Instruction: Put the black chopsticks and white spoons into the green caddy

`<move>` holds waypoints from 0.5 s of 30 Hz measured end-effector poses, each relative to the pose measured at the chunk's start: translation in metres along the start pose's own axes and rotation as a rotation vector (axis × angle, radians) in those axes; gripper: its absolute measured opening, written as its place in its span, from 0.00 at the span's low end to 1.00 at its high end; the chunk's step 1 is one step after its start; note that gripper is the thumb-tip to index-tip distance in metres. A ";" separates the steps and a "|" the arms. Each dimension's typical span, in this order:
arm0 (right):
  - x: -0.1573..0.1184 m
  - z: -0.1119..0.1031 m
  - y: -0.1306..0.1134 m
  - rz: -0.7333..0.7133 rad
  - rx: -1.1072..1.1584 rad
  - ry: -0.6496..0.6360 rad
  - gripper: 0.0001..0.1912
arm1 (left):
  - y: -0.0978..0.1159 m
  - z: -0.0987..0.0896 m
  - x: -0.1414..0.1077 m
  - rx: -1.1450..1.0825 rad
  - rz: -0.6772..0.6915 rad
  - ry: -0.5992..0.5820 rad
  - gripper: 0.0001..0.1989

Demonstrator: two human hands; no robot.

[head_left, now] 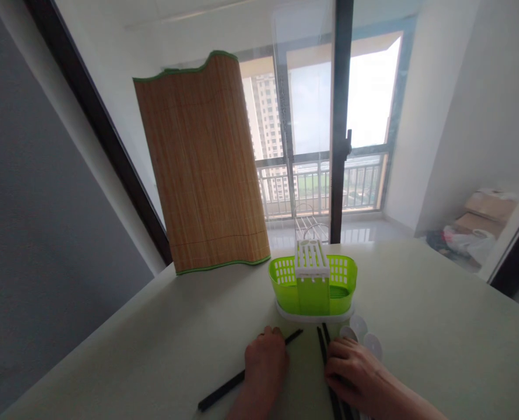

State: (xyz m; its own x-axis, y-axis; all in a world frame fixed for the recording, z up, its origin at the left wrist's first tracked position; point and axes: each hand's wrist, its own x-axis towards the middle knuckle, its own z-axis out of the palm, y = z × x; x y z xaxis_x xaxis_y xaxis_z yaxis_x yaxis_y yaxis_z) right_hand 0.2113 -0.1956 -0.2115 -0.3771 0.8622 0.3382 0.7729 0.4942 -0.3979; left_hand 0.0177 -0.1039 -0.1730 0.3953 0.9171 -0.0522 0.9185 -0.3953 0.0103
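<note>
My left hand (pixel 265 361) is closed around a dark stick (pixel 224 392) that lies slantwise on the pale table. To its right, my right hand (pixel 351 370) has its fingers pressed together over more dark sticks (pixel 323 350), which point away from me. Round whitish discs (pixel 373 345) lie just beyond and beside the right hand. Behind both hands stands a bright green basket (pixel 283 291) on a white base, with a white slatted piece (pixel 312 259) on top of its middle section.
A bamboo mat (pixel 206 169) with green edging stands upright at the table's back left. Past the table's rear edge (pixel 386 245) are a dark-framed glass door and a window. Bags and cardboard boxes (pixel 487 213) sit on the floor at the right.
</note>
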 end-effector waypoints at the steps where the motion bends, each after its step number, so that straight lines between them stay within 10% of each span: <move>1: 0.000 0.001 0.001 0.003 0.001 -0.006 0.04 | -0.002 0.000 0.002 0.001 -0.002 -0.010 0.18; 15: 0.002 0.007 0.006 -0.005 -0.022 0.029 0.04 | -0.015 -0.023 -0.003 -0.130 0.026 0.118 0.14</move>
State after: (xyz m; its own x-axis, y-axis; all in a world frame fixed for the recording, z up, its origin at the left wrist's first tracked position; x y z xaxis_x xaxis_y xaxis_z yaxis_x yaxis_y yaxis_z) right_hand 0.2113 -0.1897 -0.2193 -0.3661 0.8560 0.3651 0.7821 0.4956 -0.3778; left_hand 0.0031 -0.0995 -0.1504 0.4101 0.9096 0.0667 0.8988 -0.4155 0.1397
